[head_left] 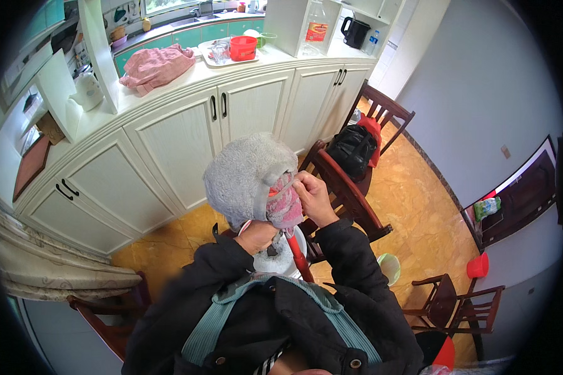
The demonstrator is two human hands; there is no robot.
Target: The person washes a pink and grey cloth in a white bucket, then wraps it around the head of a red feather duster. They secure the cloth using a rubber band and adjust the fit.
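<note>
A grey fluffy cloth mop head [247, 178] is held up in front of me, at the upper end of a red pole [300, 257] that slants down toward my body. A pinkish-red piece of cloth [284, 206] shows on its right side, at an opening in the grey fabric. My left hand [258, 237] is closed round the lower part of the mop head, its fingers partly hidden. My right hand [317, 199] pinches the cloth edge at the right with thumb and fingers. Below both hands, partly covered, stands a white bucket [301, 242].
A long white cabinet [175, 144] runs ahead, bearing a pink cloth [158, 65], a tray with a red basket [243, 48] and a black kettle [355, 32]. Wooden chairs [347, 187] stand close at right, one with a black bag [353, 151]. A pale green bin [389, 269] is on the floor.
</note>
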